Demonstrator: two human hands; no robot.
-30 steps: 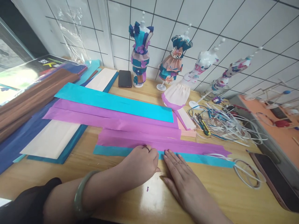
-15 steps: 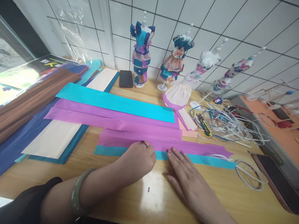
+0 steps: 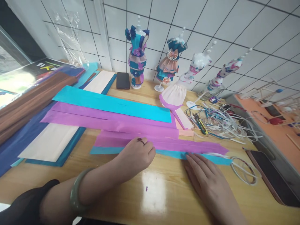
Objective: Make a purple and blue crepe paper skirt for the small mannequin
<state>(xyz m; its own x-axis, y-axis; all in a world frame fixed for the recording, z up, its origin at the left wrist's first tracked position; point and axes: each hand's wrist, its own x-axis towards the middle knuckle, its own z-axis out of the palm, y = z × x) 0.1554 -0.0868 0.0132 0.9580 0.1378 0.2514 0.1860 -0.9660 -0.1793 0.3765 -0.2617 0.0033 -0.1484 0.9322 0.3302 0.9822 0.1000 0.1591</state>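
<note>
Desk (image 3: pixel 112 193): pale wood, glossy; bears all items below.
Brown paper (image 3: pixel 35 97): long, folded, left of the turquoise sheet.
Turquoise sheet (image 3: pixel 112 104), the landmark: long axis left to right, right end slightly nearer the person.
Purple strip (image 3: pixel 185 145): nearer the person than the turquoise sheet and nearly parallel to it; long axis left to right, ragged right end pointing past the sheet's right end.
Blue strip (image 3: pixel 170 153): same axis, showing along the purple strip's near edge.
Dress form (image 3: pixel 138 59): upright, clothed, beyond the turquoise sheet.
Left hand (image 3: pixel 138 153): on the strips, nearer than the turquoise sheet; fingers curled, undersides hidden, so any grip cannot be told.
Right hand (image 3: pixel 208 175): nearer and farther right than the sheet; fingers extended, together, tips on the blue strip.
Box cutter (image 3: pixel 201 124): right of the turquoise sheet, beside tangled cords (image 3: pixel 217 120).
Purple scrap (image 3: pixel 146 188): nearer than the sheet, well apart.
</note>
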